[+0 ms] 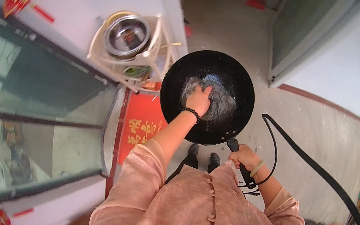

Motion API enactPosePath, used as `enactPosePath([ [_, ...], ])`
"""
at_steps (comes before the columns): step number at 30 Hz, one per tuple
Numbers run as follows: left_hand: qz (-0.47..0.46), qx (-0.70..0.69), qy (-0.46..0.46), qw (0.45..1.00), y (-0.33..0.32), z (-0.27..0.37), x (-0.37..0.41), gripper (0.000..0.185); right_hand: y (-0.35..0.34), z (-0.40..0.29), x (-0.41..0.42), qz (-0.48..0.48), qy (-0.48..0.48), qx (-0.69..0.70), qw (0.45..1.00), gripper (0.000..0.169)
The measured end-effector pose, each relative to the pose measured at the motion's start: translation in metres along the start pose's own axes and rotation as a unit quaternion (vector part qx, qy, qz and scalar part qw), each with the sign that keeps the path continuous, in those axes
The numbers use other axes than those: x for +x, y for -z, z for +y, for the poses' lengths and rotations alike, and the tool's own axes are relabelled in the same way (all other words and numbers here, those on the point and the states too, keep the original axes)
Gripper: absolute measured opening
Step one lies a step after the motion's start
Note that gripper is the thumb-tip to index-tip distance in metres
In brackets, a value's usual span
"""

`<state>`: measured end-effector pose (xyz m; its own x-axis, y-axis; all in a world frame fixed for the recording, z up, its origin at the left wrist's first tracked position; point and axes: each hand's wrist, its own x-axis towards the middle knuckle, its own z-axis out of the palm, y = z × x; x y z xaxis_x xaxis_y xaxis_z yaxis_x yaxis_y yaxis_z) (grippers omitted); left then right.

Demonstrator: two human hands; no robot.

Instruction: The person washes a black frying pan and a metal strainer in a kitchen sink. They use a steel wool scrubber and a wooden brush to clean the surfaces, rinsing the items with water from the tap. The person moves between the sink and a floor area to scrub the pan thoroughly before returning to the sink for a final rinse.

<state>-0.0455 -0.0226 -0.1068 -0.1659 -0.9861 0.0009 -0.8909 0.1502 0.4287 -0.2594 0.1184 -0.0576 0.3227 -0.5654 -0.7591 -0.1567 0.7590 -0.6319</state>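
Observation:
A black wok (181, 64) is held out in front of me over the floor, with shiny, rippled liquid (225, 102) in its bowl. My left hand (199, 99), wearing a dark beaded bracelet (191, 113), reaches down into the liquid. Two of its digits show apart; the others are hidden, so I cannot tell if anything is under them. On the near right side, my right hand (246, 157) grips the wok's black handle (246, 174). A pale bangle (257, 168) circles that wrist.
Left of the wok stands a cream plastic rack (151, 58) bearing a steel bowl (127, 36). A red mat (142, 124) with gold writing lies below it, beside a glass-paned door or window (40, 87). A black cable (312, 163) crosses on the right above the concrete floor (309, 135).

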Motion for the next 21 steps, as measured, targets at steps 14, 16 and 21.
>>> enactPosePath([
  [14, 0.094, -0.641, 0.196, 0.736, 0.212, -0.065, -0.301, 0.03, -0.071, -0.009, -0.023, -0.166, -0.061, -0.244, 0.954, 0.016],
  [16, 0.15, -0.707, 0.185, 0.666, 0.247, -0.083, -0.332, 0.032, -0.088, -0.019, -0.01, -0.187, -0.08, -0.286, 0.936, 0.015],
  [21, 0.152, -0.751, 0.161, 0.622, 0.296, -0.194, -0.409, 0.035, -0.196, -0.028, 0.018, -0.225, -0.149, -0.335, 0.903, 0.017],
])
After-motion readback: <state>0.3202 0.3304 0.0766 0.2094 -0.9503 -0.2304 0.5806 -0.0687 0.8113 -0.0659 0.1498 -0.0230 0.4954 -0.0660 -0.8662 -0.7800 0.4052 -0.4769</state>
